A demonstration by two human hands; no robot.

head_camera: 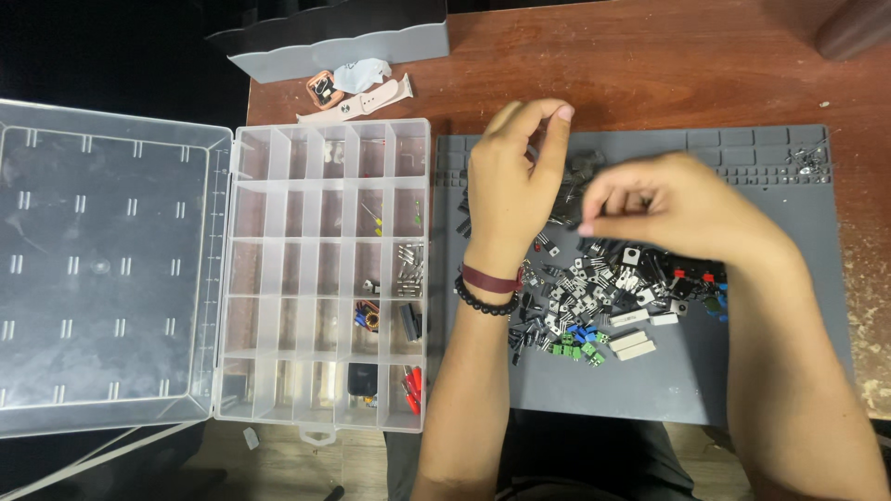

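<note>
My left hand (513,178) hovers over the left part of a grey work mat (687,380), fingers curled with thumb and forefinger pinched together; whether something small sits between them I cannot tell. It wears a maroon band and a black bead bracelet at the wrist. My right hand (664,206) is blurred over the middle of the mat, fingers bunched above a heap of small electronic parts (594,301): black transistors, white blocks, green and blue terminal pieces. What it holds is hidden.
A clear plastic compartment box (320,278) lies open left of the mat, lid (102,269) folded out, a few cells holding small parts. A pink-strapped smartwatch (357,97) and a grey tray (334,42) lie at the back of the wooden table (650,65).
</note>
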